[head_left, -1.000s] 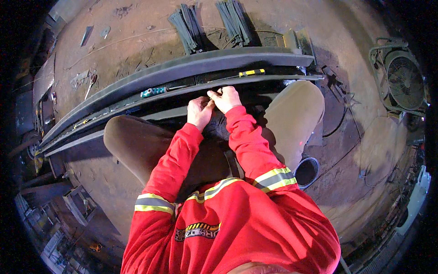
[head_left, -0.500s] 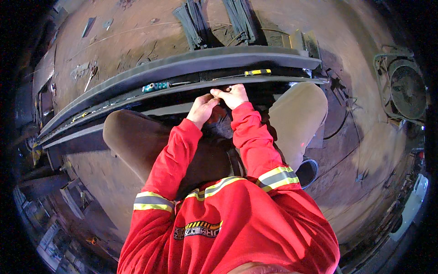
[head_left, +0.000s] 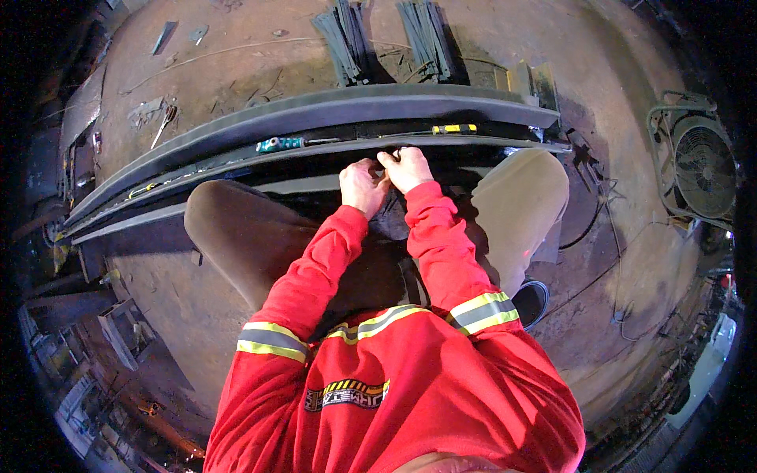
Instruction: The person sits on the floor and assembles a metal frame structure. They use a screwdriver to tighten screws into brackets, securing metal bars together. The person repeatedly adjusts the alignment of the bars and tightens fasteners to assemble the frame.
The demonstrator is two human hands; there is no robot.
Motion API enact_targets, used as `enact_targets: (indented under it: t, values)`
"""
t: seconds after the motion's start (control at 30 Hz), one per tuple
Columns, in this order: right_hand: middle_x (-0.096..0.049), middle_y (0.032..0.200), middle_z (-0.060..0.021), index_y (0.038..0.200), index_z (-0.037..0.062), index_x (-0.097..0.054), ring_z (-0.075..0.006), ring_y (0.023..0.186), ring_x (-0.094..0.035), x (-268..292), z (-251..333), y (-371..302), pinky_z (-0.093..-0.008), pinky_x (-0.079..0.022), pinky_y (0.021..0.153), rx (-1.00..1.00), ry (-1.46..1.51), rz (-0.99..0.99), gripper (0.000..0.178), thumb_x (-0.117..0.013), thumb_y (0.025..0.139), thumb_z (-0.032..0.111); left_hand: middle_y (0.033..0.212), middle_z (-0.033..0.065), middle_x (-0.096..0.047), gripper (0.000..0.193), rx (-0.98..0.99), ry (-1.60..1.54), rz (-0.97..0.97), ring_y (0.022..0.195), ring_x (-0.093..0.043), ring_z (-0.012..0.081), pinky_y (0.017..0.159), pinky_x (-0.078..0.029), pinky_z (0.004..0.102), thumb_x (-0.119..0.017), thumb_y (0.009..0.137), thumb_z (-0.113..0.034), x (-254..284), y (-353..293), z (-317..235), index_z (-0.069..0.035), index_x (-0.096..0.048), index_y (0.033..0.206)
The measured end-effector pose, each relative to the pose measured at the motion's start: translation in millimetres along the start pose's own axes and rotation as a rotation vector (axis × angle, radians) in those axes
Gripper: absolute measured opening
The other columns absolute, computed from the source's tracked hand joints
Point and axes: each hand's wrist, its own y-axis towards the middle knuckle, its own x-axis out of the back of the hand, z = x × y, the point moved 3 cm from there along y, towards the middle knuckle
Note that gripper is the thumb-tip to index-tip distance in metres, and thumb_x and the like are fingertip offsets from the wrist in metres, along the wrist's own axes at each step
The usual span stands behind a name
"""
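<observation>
Between my spread knees, both hands are close together at the near edge of a long dark steel beam [head_left: 331, 109]. My left hand [head_left: 363, 189] is closed, its fingers curled toward the other hand. My right hand [head_left: 407, 169] is also closed, thumb and fingers pinched against the beam's near flange. Whatever they grip is too small or hidden to make out. In the beam's channel lies a screwdriver with a teal handle [head_left: 281, 144], left of my hands. A tool with a yellow and black handle [head_left: 455, 129] rests there to the right.
Two bundles of metal strips [head_left: 347, 47] lie on the floor beyond the beam. A floor fan [head_left: 704, 169] stands at the right, with cables [head_left: 611, 213] nearby. A dark round container [head_left: 531, 303] sits beside my right leg. Scissors-like pliers [head_left: 165, 122] lie far left.
My left hand has shifted slightly right and turned more upright beside the right one. My right hand stays pinched at the flange. The whole view has shifted a little.
</observation>
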Motion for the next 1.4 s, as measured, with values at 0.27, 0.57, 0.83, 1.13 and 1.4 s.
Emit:
enact_targets:
  t: [0.27,0.57,0.83,1.13,1.4]
  values:
    - [-0.066,0.067,-0.0149,0.063,-0.0002,-0.063,-0.0268,0.062,-0.065,18.6,7.1,-7.7,-0.0355,-0.051,0.062,-0.042,0.086,-0.075,0.041,-0.083,0.062,0.036,0.062,0.0155,-0.060,0.029,0.094,0.085,-0.098,0.055,-0.058,0.0279,0.053,-0.045,0.0364,-0.074,0.064,-0.022,-10.9,-1.3,2.6,0.002,-0.059,0.069]
    - [-0.065,0.065,-0.0167,0.069,-0.0019,-0.069,-0.0245,0.059,-0.063,13.7,3.3,-9.7,-0.0348,-0.049,0.061,0.026,0.199,-0.071,0.035,-0.078,0.069,0.032,0.080,0.0055,-0.064,0.028,0.688,-0.700,0.702,0.062,-0.056,0.0130,0.049,-0.043,0.0279,-0.053,0.091,-0.026,18.5,11.5,-2.2,-0.003,-0.057,0.105]
    - [-0.063,0.060,-0.0150,0.066,-0.0019,-0.068,-0.0231,0.055,-0.061,14.7,1.8,-7.2,-0.0352,-0.047,0.057,0.031,0.226,0.005,0.036,-0.077,0.070,0.032,0.057,0.0035,-0.054,0.028,0.396,-0.423,0.436,0.045,-0.046,0.0101,0.041,-0.033,0.0264,-0.056,0.090,-0.021,2.8,5.9,12.7,-0.002,-0.059,0.071]
    - [-0.063,0.065,-0.0173,0.073,-0.0038,-0.065,-0.0209,0.060,-0.060,1.7,-10.3,6.9,-0.0350,-0.045,0.058,0.002,0.276,0.092,0.038,-0.070,0.076,0.033,0.063,0.0179,-0.062,0.024,0.104,0.109,-0.147,0.058,-0.062,0.0324,0.054,-0.046,0.0365,-0.072,0.065,-0.017,-8.1,0.7,-12.2,0.002,-0.059,0.066]
    - [-0.066,0.077,-0.0192,0.072,-0.0060,-0.062,-0.0305,0.072,-0.066,6.0,1.1,-2.8,-0.0383,-0.051,0.066,-0.112,0.231,-0.134,0.051,-0.085,0.056,0.037,0.070,0.0141,-0.066,0.023,0.238,-0.186,0.037,0.059,-0.062,0.0226,0.057,-0.048,0.0341,-0.068,0.076,-0.020,-5.0,2.3,10.4,0.002,-0.062,0.076]
